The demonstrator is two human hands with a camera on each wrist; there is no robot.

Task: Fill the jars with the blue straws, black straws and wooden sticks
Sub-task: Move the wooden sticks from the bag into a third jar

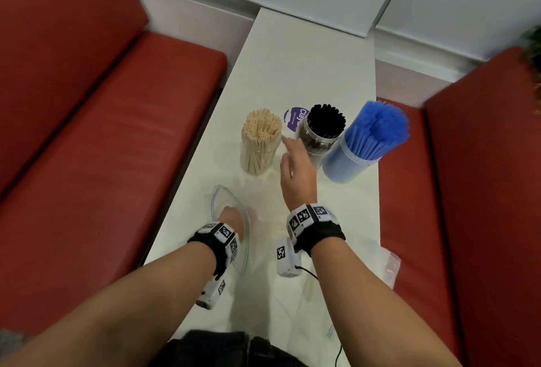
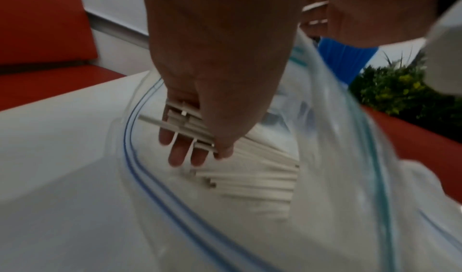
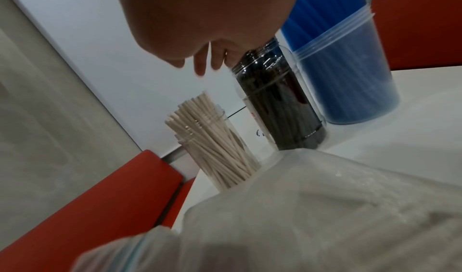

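Three clear jars stand mid-table: one with wooden sticks [image 1: 260, 141] [image 3: 215, 147], one with black straws [image 1: 322, 132] [image 3: 280, 106], one with blue straws [image 1: 363, 144] [image 3: 350, 74]. My left hand [image 1: 231, 217] [image 2: 195, 138] reaches inside an open zip bag [image 1: 231, 238] [image 2: 140, 177] and grips a bundle of wooden sticks [image 2: 190, 126]; more sticks [image 2: 257, 179] lie loose in the bag. My right hand [image 1: 295, 159] [image 3: 205, 62] hovers between the stick jar and the black-straw jar, fingers relaxed, holding nothing.
The white table [image 1: 307, 74] runs between two red benches [image 1: 102, 132] [image 1: 483, 191]. A purple round label [image 1: 295, 118] lies behind the jars. More clear plastic bags [image 1: 377, 261] [image 3: 325, 207] lie on the near table. A green plant [image 2: 400, 86] stands at the right.
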